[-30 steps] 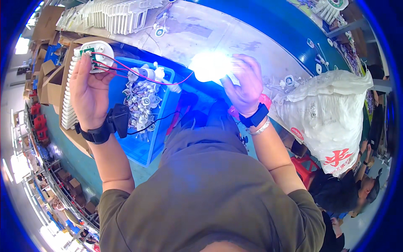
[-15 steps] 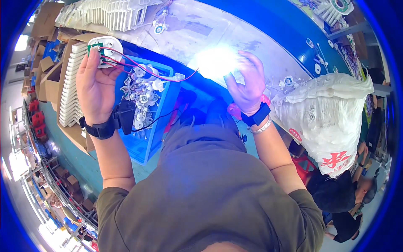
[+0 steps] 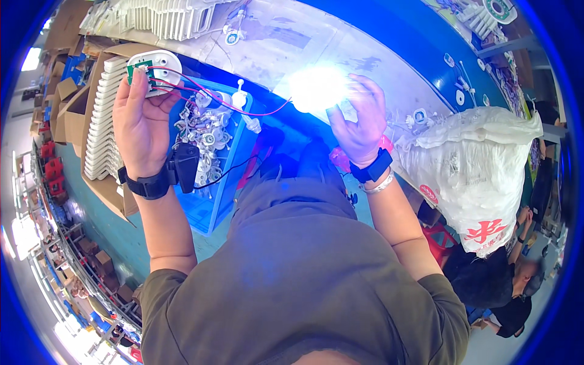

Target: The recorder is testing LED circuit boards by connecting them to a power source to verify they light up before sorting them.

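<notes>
My left hand (image 3: pixel 144 131) grips a white oval plastic housing (image 3: pixel 166 61) with a green circuit board (image 3: pixel 151 78) on it, raised over the blue crate. From the board, thin red and dark wires (image 3: pixel 210 96) run across to a lit lamp (image 3: pixel 319 89). My right hand (image 3: pixel 363 126) has its fingers curled round the right side of that lamp. Glare hides the lamp's shape and part of the fingertips. Below the wires, a small white plastic piece (image 3: pixel 252 125) shows near the crate's rim.
The blue crate (image 3: pixel 222 182) holds many small white wired parts (image 3: pixel 210 139). Beside it, a cardboard box (image 3: pixel 91 155) contains stacked white plastic pieces (image 3: pixel 104 128). More white frames (image 3: pixel 173 23) lie along the bench (image 3: pixel 267 36). A full white sack (image 3: pixel 474 164) stands at right, near other people.
Both hands have shifted very slightly to the right, still holding the housing and the glowing lamp. The wires between them sag a little lower.
</notes>
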The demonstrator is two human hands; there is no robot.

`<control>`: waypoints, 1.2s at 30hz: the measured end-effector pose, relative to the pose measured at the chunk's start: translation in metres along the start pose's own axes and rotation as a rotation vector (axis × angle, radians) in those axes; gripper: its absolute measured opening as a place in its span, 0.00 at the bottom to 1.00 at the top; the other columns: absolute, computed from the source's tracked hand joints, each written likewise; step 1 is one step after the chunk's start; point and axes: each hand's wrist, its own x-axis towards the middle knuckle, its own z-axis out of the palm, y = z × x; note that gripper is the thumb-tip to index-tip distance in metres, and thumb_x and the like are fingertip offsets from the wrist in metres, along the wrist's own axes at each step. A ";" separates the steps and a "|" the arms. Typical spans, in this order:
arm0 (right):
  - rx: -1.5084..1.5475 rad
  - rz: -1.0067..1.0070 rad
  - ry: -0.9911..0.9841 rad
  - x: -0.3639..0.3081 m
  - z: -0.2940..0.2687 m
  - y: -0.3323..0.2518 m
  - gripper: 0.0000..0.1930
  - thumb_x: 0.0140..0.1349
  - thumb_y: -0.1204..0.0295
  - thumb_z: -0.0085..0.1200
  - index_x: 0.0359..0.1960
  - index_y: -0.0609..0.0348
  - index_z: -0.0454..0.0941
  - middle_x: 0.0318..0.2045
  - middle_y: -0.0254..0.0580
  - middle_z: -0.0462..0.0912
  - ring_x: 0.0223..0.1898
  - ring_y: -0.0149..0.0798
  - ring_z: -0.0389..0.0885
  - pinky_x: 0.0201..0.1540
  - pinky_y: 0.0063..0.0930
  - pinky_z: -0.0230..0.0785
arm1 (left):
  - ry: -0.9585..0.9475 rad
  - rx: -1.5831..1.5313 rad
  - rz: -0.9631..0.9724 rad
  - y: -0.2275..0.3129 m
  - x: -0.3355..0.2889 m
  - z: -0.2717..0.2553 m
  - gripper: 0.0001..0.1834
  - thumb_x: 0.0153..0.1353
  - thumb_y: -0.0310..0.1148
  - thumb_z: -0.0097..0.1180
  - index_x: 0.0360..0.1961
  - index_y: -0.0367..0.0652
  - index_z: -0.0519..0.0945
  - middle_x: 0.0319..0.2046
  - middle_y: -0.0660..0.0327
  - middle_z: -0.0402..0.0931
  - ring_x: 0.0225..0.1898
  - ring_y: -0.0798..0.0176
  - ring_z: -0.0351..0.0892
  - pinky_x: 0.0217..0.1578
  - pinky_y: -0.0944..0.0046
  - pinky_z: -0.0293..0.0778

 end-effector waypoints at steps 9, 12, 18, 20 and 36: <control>0.005 -0.013 -0.004 -0.002 0.001 -0.006 0.14 0.34 0.79 0.57 0.27 0.61 0.71 0.30 0.43 0.75 0.35 0.45 0.72 0.37 0.32 0.65 | 0.053 -0.028 0.007 -0.001 -0.003 -0.009 0.08 0.56 0.33 0.45 0.34 0.42 0.72 0.30 0.59 0.75 0.31 0.65 0.75 0.31 0.66 0.72; 0.009 -0.020 -0.006 -0.004 0.002 -0.009 0.14 0.34 0.79 0.57 0.27 0.61 0.71 0.30 0.43 0.75 0.35 0.45 0.72 0.38 0.32 0.65 | 0.063 -0.038 0.009 -0.001 -0.005 -0.012 0.08 0.56 0.33 0.45 0.34 0.42 0.72 0.30 0.59 0.75 0.31 0.65 0.75 0.31 0.66 0.72; 0.033 0.005 -0.044 -0.007 0.001 -0.015 0.13 0.35 0.82 0.53 0.28 0.62 0.70 0.32 0.45 0.73 0.39 0.47 0.70 0.40 0.34 0.64 | 0.122 -0.066 0.018 -0.002 -0.006 -0.017 0.08 0.56 0.32 0.46 0.34 0.42 0.72 0.30 0.59 0.75 0.30 0.65 0.76 0.31 0.66 0.72; 0.042 0.021 -0.058 -0.007 0.002 -0.019 0.15 0.35 0.83 0.53 0.30 0.62 0.70 0.33 0.45 0.73 0.39 0.47 0.70 0.41 0.33 0.64 | 0.109 -0.061 0.026 0.001 -0.007 -0.020 0.08 0.55 0.33 0.46 0.34 0.41 0.72 0.28 0.60 0.75 0.29 0.65 0.76 0.30 0.66 0.73; 0.349 0.454 -0.477 -0.031 0.084 -0.049 0.17 0.45 0.74 0.54 0.39 0.63 0.68 0.34 0.46 0.74 0.35 0.38 0.72 0.39 0.26 0.64 | 0.297 -0.059 0.047 -0.005 -0.032 -0.069 0.09 0.56 0.34 0.46 0.32 0.39 0.71 0.26 0.59 0.75 0.25 0.67 0.75 0.28 0.70 0.71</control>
